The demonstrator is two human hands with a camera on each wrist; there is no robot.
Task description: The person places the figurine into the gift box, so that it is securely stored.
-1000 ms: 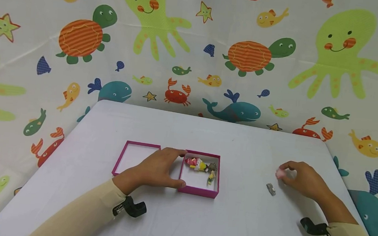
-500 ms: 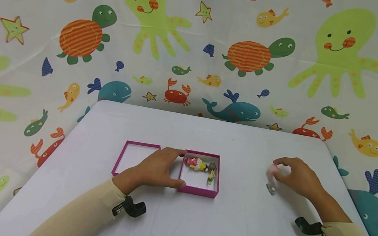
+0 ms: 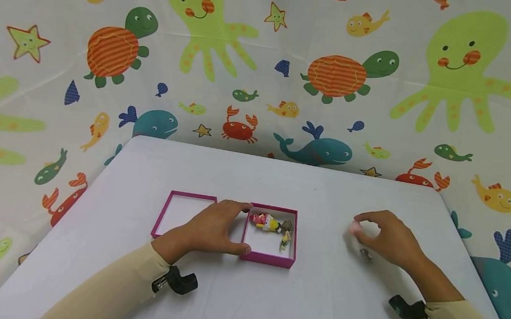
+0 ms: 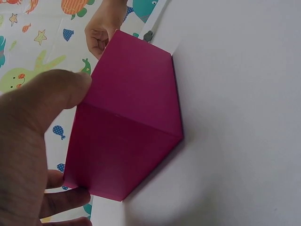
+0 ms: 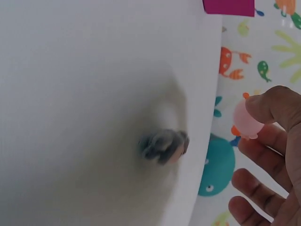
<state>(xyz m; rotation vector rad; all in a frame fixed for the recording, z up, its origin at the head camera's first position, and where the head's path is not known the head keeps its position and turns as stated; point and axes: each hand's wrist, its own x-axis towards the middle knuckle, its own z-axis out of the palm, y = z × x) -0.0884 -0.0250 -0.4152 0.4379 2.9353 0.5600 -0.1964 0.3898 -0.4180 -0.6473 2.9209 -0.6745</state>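
My left hand [image 3: 210,226] holds a small magenta box [image 3: 269,259] by its left side, thumb at the near corner and fingers at the far one. Inside the box lie a pink-and-yellow figurine [image 3: 269,222], a small grey figure [image 3: 286,225] and a small yellow-green one [image 3: 285,240]. Out to the right, my right hand [image 3: 390,237] pinches a small rounded pink toy [image 5: 248,118] with orange bits between thumb and fingertip, above the table. Below that hand, a small grey figurine [image 5: 165,147] lies on the tabletop, partly covered in the head view.
A second magenta-edged tray or lid [image 3: 162,213] with a white inside lies left of the box, partly behind my left hand. The white table [image 3: 243,300] meets a sea-animal curtain [image 3: 260,104] at its back edge.
My right hand has moved left with the pink toy, passing over the grey figurine on the table. The left hand and the box have stayed in place.
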